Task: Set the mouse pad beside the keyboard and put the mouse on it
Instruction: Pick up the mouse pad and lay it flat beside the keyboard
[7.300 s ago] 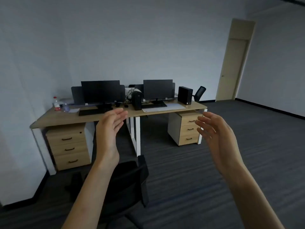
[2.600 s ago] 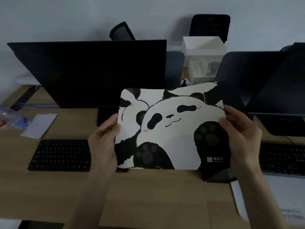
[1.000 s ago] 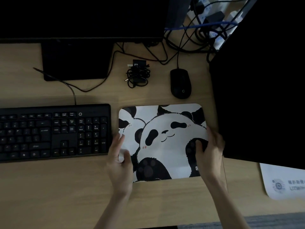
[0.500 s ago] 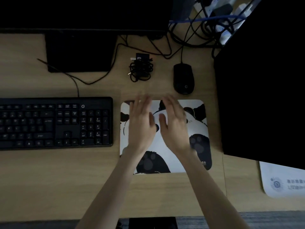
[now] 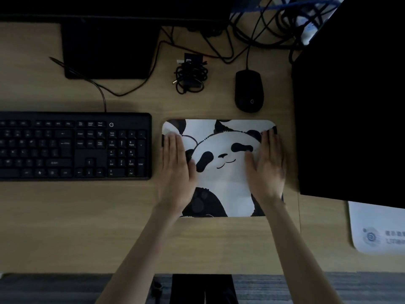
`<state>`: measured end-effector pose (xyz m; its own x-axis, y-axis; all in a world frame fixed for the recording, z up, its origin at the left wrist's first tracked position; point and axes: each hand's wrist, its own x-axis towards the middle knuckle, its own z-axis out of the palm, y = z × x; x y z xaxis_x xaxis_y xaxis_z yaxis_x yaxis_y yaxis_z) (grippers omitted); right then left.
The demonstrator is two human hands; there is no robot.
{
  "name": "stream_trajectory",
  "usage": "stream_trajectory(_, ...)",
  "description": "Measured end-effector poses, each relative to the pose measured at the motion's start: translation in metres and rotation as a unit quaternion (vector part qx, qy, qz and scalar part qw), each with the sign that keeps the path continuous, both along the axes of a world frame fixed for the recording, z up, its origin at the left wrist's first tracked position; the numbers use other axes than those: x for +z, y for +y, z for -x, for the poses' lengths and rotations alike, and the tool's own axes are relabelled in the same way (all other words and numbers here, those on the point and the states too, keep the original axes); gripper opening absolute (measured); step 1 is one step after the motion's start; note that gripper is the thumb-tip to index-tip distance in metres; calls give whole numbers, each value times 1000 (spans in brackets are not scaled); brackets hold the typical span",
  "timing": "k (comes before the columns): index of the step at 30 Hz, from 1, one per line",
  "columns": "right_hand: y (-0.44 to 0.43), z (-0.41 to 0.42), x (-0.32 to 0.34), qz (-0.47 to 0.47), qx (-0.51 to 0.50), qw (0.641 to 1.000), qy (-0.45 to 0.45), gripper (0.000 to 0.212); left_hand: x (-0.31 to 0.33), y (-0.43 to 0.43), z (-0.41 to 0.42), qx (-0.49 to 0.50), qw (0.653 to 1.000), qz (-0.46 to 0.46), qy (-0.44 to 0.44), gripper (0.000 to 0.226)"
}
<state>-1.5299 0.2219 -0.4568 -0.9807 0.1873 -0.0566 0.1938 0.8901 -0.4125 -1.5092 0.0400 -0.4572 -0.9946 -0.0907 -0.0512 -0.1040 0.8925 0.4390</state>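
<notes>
Nearest is the bare front strip of the desk (image 5: 109,227), crossed by both forearms. Beyond it the pad (image 5: 219,183) lies flat on the wood, just right of the keyboard (image 5: 74,145) with a narrow gap between them, their far edges roughly level.

The left hand (image 5: 176,172) rests palm-down along the pad's left edge and the right hand (image 5: 266,170) along its right side. On both, the fingers are straight and pressed together, flat on the surface, gripping nothing. The right hand sits close to the dark computer case (image 5: 350,106) that rises on the right.

Farther back, the mouse (image 5: 248,91) sits on the bare desk just beyond the pad's far right corner, not touching it. Its cord runs away into the tangle of cables (image 5: 263,29) at the back. A coiled cable bundle (image 5: 190,76) lies to the mouse's left, and a monitor base (image 5: 105,51) stands beyond the keyboard.

The pad looks placed; the mouse remains to be moved. The main risk, I judge, is the cord: if it is caught in that tangle, pulling the mouse nearer could snag it or leave it too taut to rest well on the pad. Lifting the palms carelessly could also drag the pad askew or against the keyboard.
</notes>
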Motion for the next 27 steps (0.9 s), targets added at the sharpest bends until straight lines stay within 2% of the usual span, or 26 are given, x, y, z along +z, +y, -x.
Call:
stream_trajectory(3,10,-29,3,-29,7,999,-20,57,2,1,-25,3,1000,-14,-5,57)
stream_trajectory(8,22,-82,9,-80,43,994,-62,62,5,-1,-68,-9,999,19,-39,57)
stream_trajectory(20,36,-143,28,-30,87,988,-121,58,21,9,-132,-5,995,3,-97,63)
stream_trajectory(24,35,-141,47,-15,80,986,-147,60,28,10,-135,26,991,-52,-121,59)
stream_trajectory(27,33,-116,71,41,79,990,-106,58,52,17,-110,144,963,-193,-118,53)
